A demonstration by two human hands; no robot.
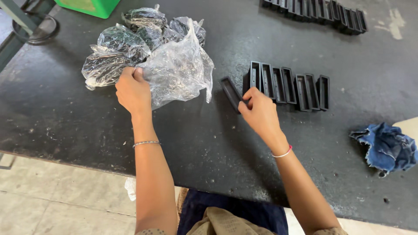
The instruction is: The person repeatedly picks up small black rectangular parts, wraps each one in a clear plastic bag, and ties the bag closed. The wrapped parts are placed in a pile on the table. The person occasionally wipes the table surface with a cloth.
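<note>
My left hand grips the edge of a crumpled clear plastic bag at the near side of a pile of clear bags holding dark parts. My right hand holds a black rectangular plastic frame, tilted, just left of a row of several like frames standing on edge on the dark table.
A second row of black frames lies at the far edge. A blue denim rag sits at the right. A green bin stands at the far left corner. The table's near edge runs across below my forearms, tiled floor beneath.
</note>
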